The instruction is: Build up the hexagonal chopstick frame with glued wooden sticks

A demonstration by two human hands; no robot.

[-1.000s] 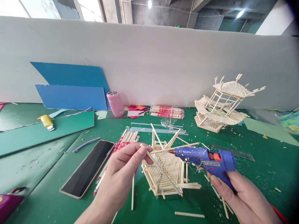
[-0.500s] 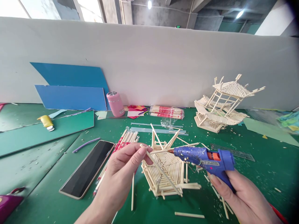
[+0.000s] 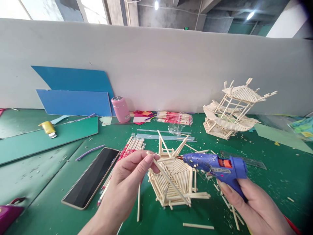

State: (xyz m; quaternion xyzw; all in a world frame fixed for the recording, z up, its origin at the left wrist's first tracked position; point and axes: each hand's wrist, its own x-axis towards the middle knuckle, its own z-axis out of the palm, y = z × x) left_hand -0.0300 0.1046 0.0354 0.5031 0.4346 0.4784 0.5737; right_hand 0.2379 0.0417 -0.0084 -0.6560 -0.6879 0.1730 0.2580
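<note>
My left hand point(image 3: 133, 178) pinches thin wooden sticks point(image 3: 168, 180) between thumb and fingers; one slants down to the right, another points toward the glue gun. In my right hand point(image 3: 254, 205) is a blue hot glue gun point(image 3: 212, 164), gripped by its handle. Its metal nozzle is at or very near the second stick; contact is hard to make out. Below both hands lies a many-sided wooden stick frame point(image 3: 174, 176) with a floor of sticks in rings and a few sticks rising from its edge.
A stick pavilion model point(image 3: 232, 111) stands back right. A phone point(image 3: 91, 178) lies left, beside packed sticks point(image 3: 128, 147). Behind are a pink flask point(image 3: 121, 109), wrapped sticks point(image 3: 174, 117) and clear glue sticks point(image 3: 166, 137). Loose sticks point(image 3: 198, 226) and a ruler point(image 3: 244, 159) lie around.
The glue gun has shifted slightly to the right along the stick. My left hand and its sticks have barely moved.
</note>
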